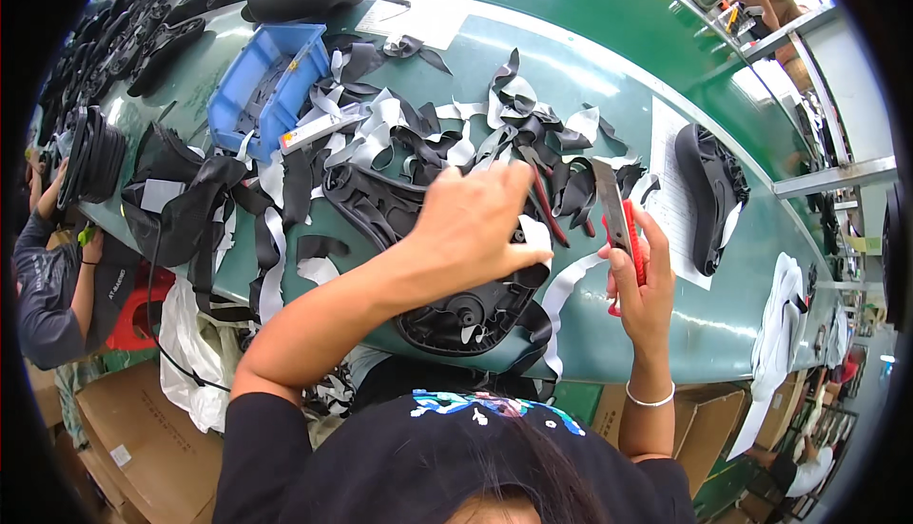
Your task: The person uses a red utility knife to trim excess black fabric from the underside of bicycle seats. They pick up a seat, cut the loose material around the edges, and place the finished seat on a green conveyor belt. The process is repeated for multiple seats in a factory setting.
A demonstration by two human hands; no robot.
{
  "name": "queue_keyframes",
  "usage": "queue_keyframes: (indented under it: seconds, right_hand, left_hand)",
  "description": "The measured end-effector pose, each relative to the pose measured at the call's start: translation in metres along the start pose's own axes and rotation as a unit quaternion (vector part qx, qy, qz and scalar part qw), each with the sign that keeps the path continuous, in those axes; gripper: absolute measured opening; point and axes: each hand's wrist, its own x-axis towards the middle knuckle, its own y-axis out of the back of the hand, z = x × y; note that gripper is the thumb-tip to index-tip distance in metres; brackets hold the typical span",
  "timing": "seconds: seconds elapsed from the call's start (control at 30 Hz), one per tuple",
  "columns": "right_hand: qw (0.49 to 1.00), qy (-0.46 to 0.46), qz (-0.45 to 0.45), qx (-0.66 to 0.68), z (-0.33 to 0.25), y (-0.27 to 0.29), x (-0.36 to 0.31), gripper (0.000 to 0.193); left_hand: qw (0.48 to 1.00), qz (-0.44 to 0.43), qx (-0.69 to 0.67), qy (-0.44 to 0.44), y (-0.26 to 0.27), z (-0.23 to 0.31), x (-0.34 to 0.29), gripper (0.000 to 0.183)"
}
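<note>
I have the right grip (649, 288) closed around a red-handled cutter (614, 208), its blade pointing away from me. My left grip (466, 224) hovers over a black moulded part (466, 322) on the table (609, 343); its fingers are curled and blurred, so I cannot tell whether they pinch anything. Red-handled pliers (545, 203) lie between the two grips, and a tangle of black and white strips (390, 126) spreads beyond the left one. Right of the right grip, I see a black shell (697, 203).
</note>
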Motion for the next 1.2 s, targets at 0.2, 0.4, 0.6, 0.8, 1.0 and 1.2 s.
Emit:
queue_keyframes:
  seconds: [0.2,0.4,0.6,0.8,1.0,1.2]
  right_hand:
    - [0.999,-0.024,0.011,0.043,0.004,-0.004,-0.016,0.045]
    - [0.998,0.034,-0.034,-0.047,0.023,0.01,-0.02,0.044]
    - [0.972,0.154,-0.127,-0.128,0.011,0.008,0.011,0.046]
    - [0.931,0.137,-0.166,-0.294,-0.006,0.003,-0.012,0.05]
    - [0.93,0.061,-0.096,-0.351,-0.027,-0.021,-0.04,0.048]
    - [0.931,0.004,-0.077,-0.357,-0.032,-0.043,-0.067,0.048]
  left_hand:
    - [0.997,-0.012,0.034,-0.074,-0.019,0.0,0.0,0.021]
    - [0.977,-0.071,-0.202,0.021,-0.008,-0.015,0.005,0.015]
    - [0.966,-0.115,-0.227,-0.041,0.003,-0.02,0.002,0.016]
    - [0.893,-0.075,-0.433,0.093,0.004,-0.024,-0.003,0.014]
    - [0.775,-0.076,-0.622,0.084,0.008,-0.012,0.007,0.012]
    - [0.416,0.129,-0.897,0.073,0.012,-0.053,0.011,0.026]
